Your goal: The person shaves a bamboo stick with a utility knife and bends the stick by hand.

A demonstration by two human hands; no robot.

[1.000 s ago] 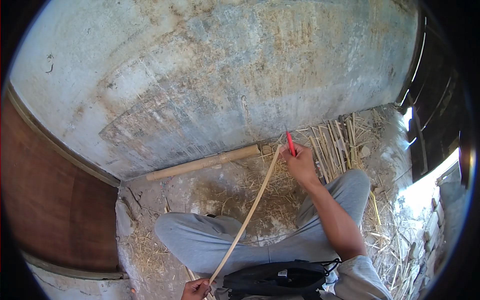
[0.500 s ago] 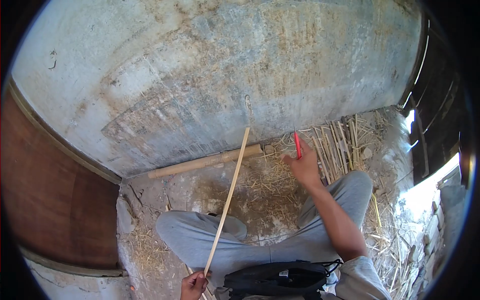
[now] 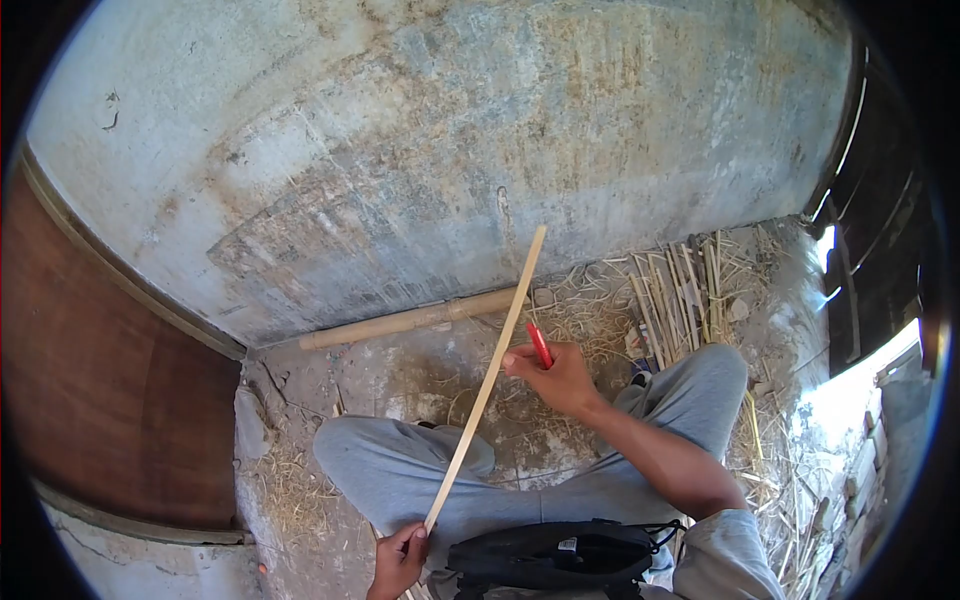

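A long, pale bamboo strip slants up across my lap, its far end near the wall. Its lower end is pinched between the thumb and fingers of my left hand, beside the black bag. My right hand is closed around a slim red-handled knife pointing up and away from me. The thumb and fingertips of that hand are right at the strip's upper half; whether they touch it I cannot tell. Most of the knife's handle is hidden in my palm, and its blade hardly shows.
A bamboo pole lies along the foot of the stained wall. To the right is a row of cut bamboo strips, with shavings scattered around. My crossed legs and a black bag are close in.
My right hand has moved left and down with the knife, from the shavings to the strip. The strip's far end has shifted right and up; my left hand has risen slightly.
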